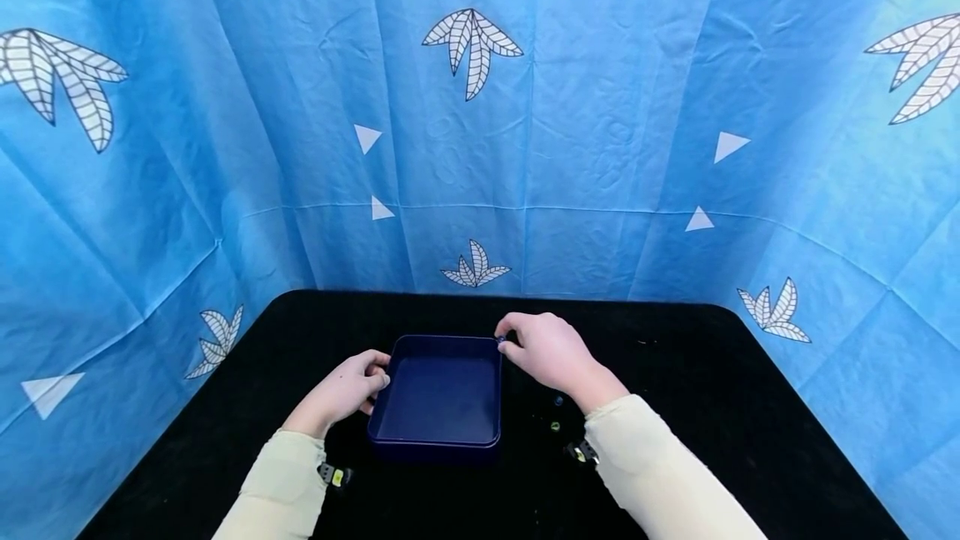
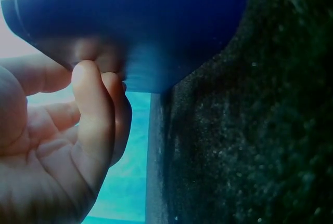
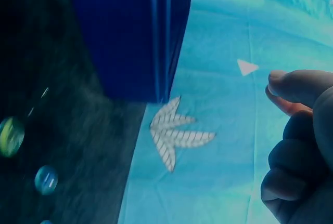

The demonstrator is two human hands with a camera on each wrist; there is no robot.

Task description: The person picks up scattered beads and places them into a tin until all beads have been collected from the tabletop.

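A dark blue square open-topped box [image 1: 438, 398] stands on the black cloth, its inside facing up. My left hand [image 1: 352, 386] grips its left side, thumb at the rim. In the left wrist view, the curled fingers [image 2: 96, 107] press against the outer wall. Beside the far right corner, my right hand [image 1: 551, 348] pinches a small dark blue marble [image 1: 501, 341] between thumb and forefinger. The right wrist view shows those fingertips [image 3: 278, 77] close together, above the rim's height and apart from the box, with the marble hidden.
Near my right wrist lie a blue marble [image 1: 558, 400] and a green-yellow marble [image 1: 556, 426]. The right wrist view shows a blue marble [image 3: 46, 180] beside the box. A patterned blue curtain [image 1: 585, 123] hangs behind the table's far edge.
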